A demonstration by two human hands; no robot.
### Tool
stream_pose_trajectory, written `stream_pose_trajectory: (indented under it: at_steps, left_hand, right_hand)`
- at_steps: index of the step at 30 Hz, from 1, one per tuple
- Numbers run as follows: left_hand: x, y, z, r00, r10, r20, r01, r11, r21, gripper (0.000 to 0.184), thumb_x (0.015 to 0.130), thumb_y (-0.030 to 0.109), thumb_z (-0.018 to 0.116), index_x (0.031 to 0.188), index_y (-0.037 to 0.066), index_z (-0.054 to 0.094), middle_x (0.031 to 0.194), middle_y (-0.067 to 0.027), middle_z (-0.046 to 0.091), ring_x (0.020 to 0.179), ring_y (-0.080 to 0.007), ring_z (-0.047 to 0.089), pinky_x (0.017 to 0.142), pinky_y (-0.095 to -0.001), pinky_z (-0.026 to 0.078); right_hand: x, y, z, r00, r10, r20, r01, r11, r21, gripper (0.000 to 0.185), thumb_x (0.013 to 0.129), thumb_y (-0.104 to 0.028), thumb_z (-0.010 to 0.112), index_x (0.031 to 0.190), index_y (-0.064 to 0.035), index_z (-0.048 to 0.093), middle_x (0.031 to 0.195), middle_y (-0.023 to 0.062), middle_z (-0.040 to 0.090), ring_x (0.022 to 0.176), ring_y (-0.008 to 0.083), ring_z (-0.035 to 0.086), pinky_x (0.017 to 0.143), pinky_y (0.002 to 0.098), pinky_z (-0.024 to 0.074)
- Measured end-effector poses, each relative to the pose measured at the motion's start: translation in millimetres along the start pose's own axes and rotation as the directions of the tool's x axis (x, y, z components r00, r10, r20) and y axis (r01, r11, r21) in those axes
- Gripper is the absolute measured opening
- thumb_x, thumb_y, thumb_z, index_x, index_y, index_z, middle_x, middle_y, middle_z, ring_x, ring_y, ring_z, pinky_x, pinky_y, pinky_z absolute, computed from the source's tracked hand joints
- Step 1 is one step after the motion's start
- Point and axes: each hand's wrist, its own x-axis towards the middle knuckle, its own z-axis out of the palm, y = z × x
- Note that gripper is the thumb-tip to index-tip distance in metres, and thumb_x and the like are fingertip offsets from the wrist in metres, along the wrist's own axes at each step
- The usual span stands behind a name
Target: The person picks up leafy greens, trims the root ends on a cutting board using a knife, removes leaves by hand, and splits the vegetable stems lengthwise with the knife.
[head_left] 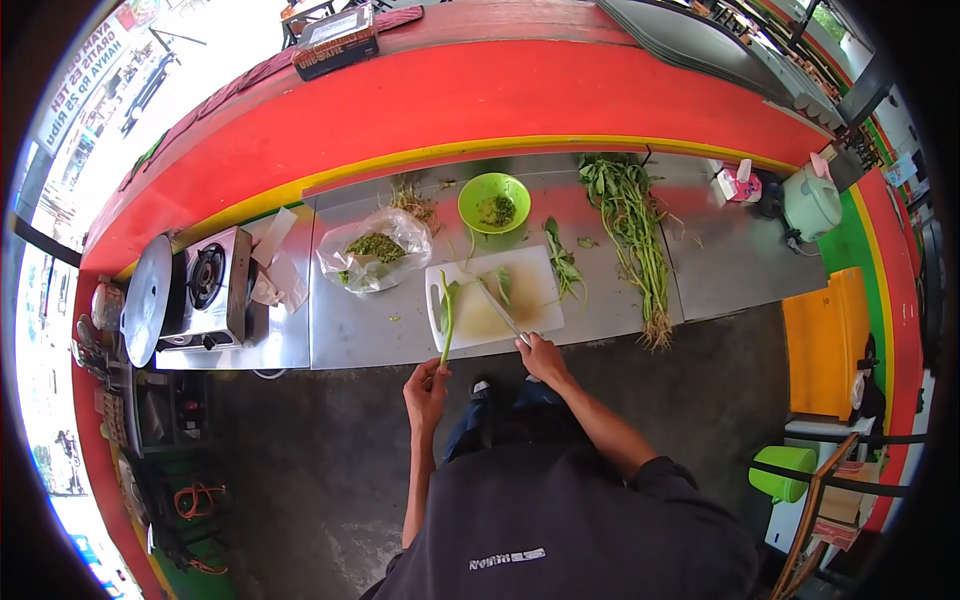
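Note:
My left hand (427, 392) is closed around the lower end of a leafy green vegetable stalk (448, 325), whose upper part lies over the left side of the white cutting board (540, 285). In my right hand (542, 358) is a knife (499, 307), its blade slanting up and left across the board. A cut leaf (503, 285) rests on the board near the blade. Just right of the board lies a leafy sprig (562, 260). Behind the board stands a green bowl (480, 188) with chopped greens inside. A clear plastic bag (402, 272) of chopped greens sits to the left.
A large bunch of rooted greens (640, 240) lies on the metal counter (360, 335) to the right. Far left are a gas stove (222, 285) and a round metal lid (150, 300). A tissue pack (738, 184) and a pale green appliance (810, 203) stand far right.

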Motion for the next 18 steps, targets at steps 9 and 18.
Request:
stream_pose_trajectory:
  at_steps: [9,18]
  left_hand:
    - [-10.3,-5.5,49.7,0.998,-0.014,0.054,0.011,0.998,0.056,0.024,0.094,0.013,0.064,0.112,-0.003,0.064,0.086,-0.0059,0.069,0.068,-0.0068,0.058,0.056,-0.0219,0.046]
    - [3.2,-3.7,84.8,0.986,-0.025,0.164,0.026,1.0,-0.006,0.025,0.097,0.016,0.06,0.112,-0.004,0.063,0.086,-0.0074,0.069,0.063,-0.0063,0.054,0.055,-0.0217,0.044]
  right_hand:
    - [-1.7,73.2,-34.4,0.959,0.212,-0.189,-0.163,0.956,0.243,0.046,0.095,-0.045,0.052,0.1,-0.0004,0.06,0.091,0.027,0.066,0.089,0.0476,0.062,0.075,0.0518,0.0487]
    - [-11.0,99.9,-60.7,0.929,0.061,-0.366,0.108,0.899,0.425,0.039,0.096,-0.037,0.058,0.1,0.0019,0.061,0.076,0.0182,0.064,0.069,0.0304,0.065,0.065,0.0432,0.0485]
